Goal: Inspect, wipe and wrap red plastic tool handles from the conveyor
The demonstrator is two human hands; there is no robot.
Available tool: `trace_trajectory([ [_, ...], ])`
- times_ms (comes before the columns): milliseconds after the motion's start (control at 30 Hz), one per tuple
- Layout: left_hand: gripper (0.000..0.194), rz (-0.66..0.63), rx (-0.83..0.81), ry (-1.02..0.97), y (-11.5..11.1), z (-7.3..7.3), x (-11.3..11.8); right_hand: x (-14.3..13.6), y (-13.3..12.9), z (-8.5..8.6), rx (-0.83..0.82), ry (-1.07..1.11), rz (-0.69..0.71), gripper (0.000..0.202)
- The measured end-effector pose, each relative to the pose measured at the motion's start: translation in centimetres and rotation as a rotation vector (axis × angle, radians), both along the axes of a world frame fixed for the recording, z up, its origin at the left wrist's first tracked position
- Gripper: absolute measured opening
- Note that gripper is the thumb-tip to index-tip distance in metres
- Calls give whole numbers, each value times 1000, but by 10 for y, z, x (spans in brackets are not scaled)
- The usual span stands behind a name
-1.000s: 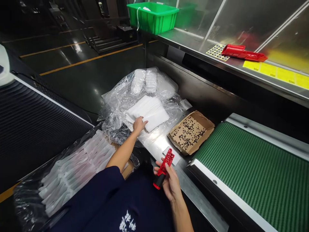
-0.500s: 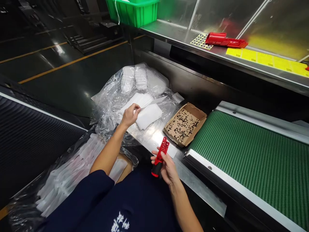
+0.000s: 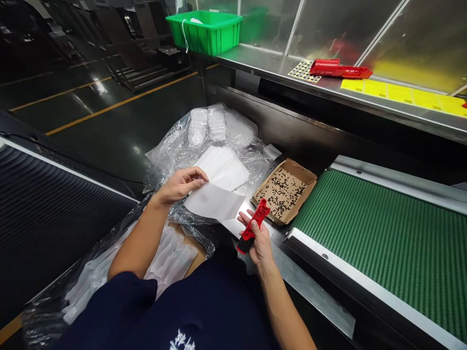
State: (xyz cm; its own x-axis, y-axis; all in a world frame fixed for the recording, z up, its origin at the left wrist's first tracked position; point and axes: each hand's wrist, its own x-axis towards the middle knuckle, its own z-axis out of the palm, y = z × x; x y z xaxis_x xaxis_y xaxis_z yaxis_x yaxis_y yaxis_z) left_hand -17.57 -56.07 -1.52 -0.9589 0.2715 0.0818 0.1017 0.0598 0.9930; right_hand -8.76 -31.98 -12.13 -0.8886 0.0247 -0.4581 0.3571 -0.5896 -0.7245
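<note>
My left hand (image 3: 185, 183) pinches one corner of a thin white sheet (image 3: 215, 201), perhaps a foam sleeve or bag, that hangs in front of a fanned stack of white sheets (image 3: 223, 167). The stack rests on crumpled clear plastic (image 3: 171, 141). My right hand (image 3: 260, 243) holds a red plastic part with a black end (image 3: 254, 226), its thumb pressed across the middle and the other fingers behind it. The part is tilted, red end up and toward the right. The sheet's right edge ends just short of my right fingers.
A cardboard tray (image 3: 285, 190) of small black pieces sits beside a green conveyor belt (image 3: 386, 243). On the shelf behind are a green bin (image 3: 206, 34), a red part (image 3: 339, 69) and yellow labels (image 3: 397, 92). Wrapped pieces (image 3: 171, 255) fill a box at lower left.
My left hand has drawn one white sheet off the stack, moving left and nearer to me. My right hand has shifted slightly right, and the red part leans more to the right.
</note>
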Motion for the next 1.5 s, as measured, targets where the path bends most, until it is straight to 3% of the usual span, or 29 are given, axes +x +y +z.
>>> trace_trajectory([
  [200, 46, -13, 106, -107, -6, -20, 2, -17, -3, -11, 63, 0, 42, 65],
  [400, 56, 19, 74, -143, -4, -25, 5, -27, -27, -16, 23, 41, 137, 60],
  [567, 59, 119, -60, -144, -20, -28, 2, -25, -31, -15, 44, 62, 99, 52],
  [733, 37, 283, -329, -115, -39, -31, 0, -21, -22, -19, 119, 39, 42, 53],
  [800, 25, 373, -418, -81, -28, -35, 12, -19, -20, -19, 161, 24, 19, 51],
  [867, 20, 387, -474, -60, -2, -42, 31, -15, -20, -17, 206, 14, -3, 49],
  [1000, 32, 75, -466, -108, 65, -67, 68, -5, -20, -6, 272, 26, -19, 45],
  [1100, 38, -24, -365, -153, 95, -83, 80, 4, -17, 1, 293, 43, -19, 43],
  [1200, 34, -94, -286, -199, 102, -90, 80, 11, -9, 4, 310, 58, -23, 45],
  [1300, 25, -136, -271, -191, 99, -88, 79, 16, 1, 6, 366, 68, -50, 46],
  [1500, 25, 10, -534, 18, 105, -81, 83, 24, 16, 8, 554, 97, -149, 35],
])
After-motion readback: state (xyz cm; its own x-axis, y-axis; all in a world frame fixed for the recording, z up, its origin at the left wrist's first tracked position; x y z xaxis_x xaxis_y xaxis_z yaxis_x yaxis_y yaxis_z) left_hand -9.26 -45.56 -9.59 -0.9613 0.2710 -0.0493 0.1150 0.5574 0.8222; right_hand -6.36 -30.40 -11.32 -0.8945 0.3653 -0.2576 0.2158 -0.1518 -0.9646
